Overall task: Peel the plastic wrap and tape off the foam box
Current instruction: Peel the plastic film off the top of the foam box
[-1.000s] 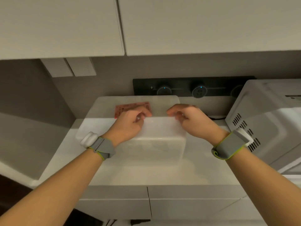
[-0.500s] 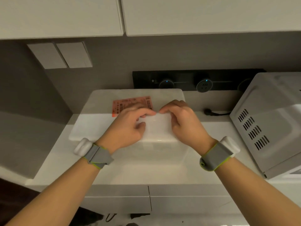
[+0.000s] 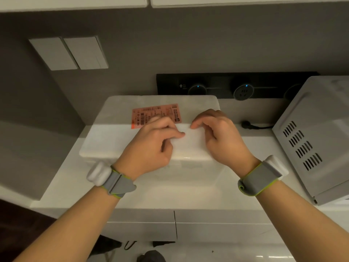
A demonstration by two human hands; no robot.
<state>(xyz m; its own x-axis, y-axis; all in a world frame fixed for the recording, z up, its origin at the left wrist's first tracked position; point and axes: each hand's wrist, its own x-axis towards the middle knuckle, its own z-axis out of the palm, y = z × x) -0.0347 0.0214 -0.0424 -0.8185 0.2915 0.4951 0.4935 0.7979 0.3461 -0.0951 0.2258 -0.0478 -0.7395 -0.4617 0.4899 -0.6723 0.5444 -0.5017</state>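
Pink-orange label (image 3: pixel 156 114) on foam box (image 3: pixel 117 138) lid: only fairly clear line is the sideways code next to the barcode at its L end, approx. "588 WP17-00 01". Rest of the print (small rows, red block at R end) too fine/blurred to read; btm edge under left hand (image 3: pixel 151 148). Black socket strip (image 3: pixel 217 82): tiny white arrow mark at L end, no legible txt.

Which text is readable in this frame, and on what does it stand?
"588 WP17-00 01": roughly, beside the barcode on the pink label stuck on the foam box; the last characters are unsure.
Other print on the pink label: too small to read.
Marking on the socket strip: blurred, unreadable.
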